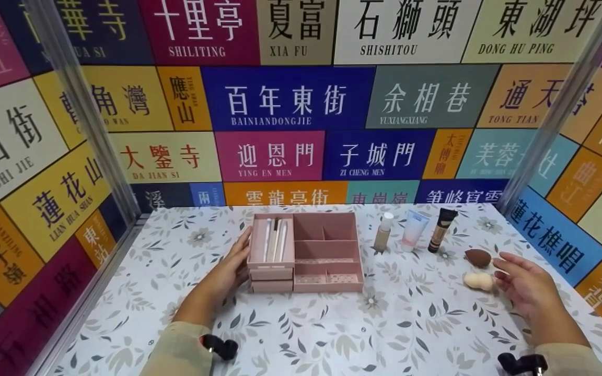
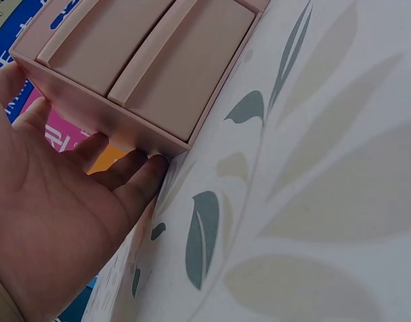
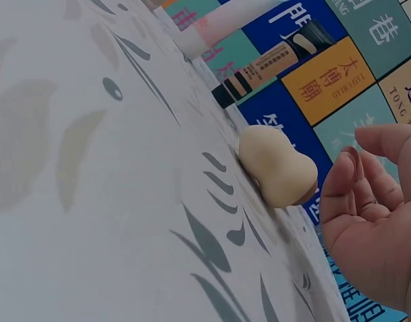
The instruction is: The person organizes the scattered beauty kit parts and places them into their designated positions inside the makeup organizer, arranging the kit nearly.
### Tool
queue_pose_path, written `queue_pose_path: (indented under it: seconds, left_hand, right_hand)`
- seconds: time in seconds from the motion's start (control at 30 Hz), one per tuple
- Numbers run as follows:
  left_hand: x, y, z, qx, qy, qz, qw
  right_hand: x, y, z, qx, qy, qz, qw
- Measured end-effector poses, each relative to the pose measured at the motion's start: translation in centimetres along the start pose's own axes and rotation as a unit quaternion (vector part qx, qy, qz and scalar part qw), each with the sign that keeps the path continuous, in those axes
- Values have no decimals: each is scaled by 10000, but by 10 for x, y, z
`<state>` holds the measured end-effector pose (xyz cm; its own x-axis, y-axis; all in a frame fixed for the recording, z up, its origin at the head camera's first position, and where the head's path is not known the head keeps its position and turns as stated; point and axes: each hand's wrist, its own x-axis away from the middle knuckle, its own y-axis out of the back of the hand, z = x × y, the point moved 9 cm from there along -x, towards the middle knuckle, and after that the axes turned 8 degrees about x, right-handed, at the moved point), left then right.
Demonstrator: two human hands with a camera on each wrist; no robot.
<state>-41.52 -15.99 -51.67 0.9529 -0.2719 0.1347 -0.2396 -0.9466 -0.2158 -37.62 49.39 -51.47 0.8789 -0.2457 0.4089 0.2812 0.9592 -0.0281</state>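
A pink makeup organizer (image 1: 327, 286) stands on the table, with two small drawers (image 2: 185, 60) at its lower left. Several slim pencil-like sticks (image 1: 276, 237) lie in its top-left tray. My left hand (image 1: 230, 266) touches the organizer's left side with its fingertips. At the right, my right hand (image 1: 528, 287) hovers beside two makeup sponges, its fingers loosely bent and holding nothing. One sponge is brown and teardrop-shaped (image 1: 477, 257). The other, cream and pinched at the waist (image 3: 275, 168), lies nearer me and mostly hides the brown one in the right wrist view.
Between organizer and sponges stand a white-capped beige bottle (image 1: 383, 233), a white and blue tube (image 1: 414, 230) and a black and tan tube (image 1: 441, 231). A leaf-patterned cloth (image 1: 301, 334) covers the table. Colourful lettered panels (image 1: 288, 99) and metal posts (image 1: 552, 99) bound the back and sides.
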Motion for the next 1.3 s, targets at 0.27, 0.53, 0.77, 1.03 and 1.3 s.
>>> queue_pose_path:
  seconds: [0.27,0.53,0.77,1.03,1.3]
  left_hand:
    - [1,2,1,-103,95,-106,9998]
    - [0,-1,-1,1,-98,65,9999]
    - [-1,-1,0,15,-103,82,9999]
    - [0,-1,1,57,-125,89,9999]
    - [-1,-1,0,74,-172,83,9998]
  right_hand:
    - [-9,7,-12,555,-85,536,9970]
    - [-16,3,-19,1299,104,949,9869]
    - [-16,0,-21,2188,242,1003,9703]
    - [-17,1,-21,2021,224,868,9752]
    - [-14,-8,-14,1633,247,707,9837]
